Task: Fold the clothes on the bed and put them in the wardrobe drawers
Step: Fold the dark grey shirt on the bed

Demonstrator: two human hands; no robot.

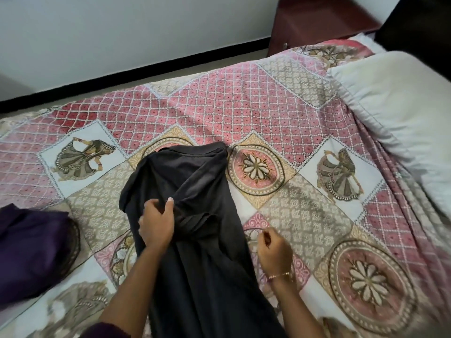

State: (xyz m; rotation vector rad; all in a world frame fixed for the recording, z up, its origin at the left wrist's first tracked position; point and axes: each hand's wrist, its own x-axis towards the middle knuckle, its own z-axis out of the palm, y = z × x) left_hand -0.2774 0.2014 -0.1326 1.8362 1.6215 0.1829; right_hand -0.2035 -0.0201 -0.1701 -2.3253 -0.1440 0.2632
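A dark grey garment [195, 191] lies lengthwise on the patterned bedspread [244, 106], running from the bed's middle toward me, its far end folded over. My left hand [157, 222] rests on the garment's left side, its fingers and thumb curled round a fold of the cloth. My right hand [274, 248] hovers just right of the garment over the bedspread, fingers loosely curled and holding nothing. A purple garment [31, 250] lies bunched at the left edge of the view.
A white pillow [402, 113] lies at the bed's right end. A dark red bedside cabinet [317, 23] stands beyond the far right corner. A white wall with a black skirting runs behind the bed.
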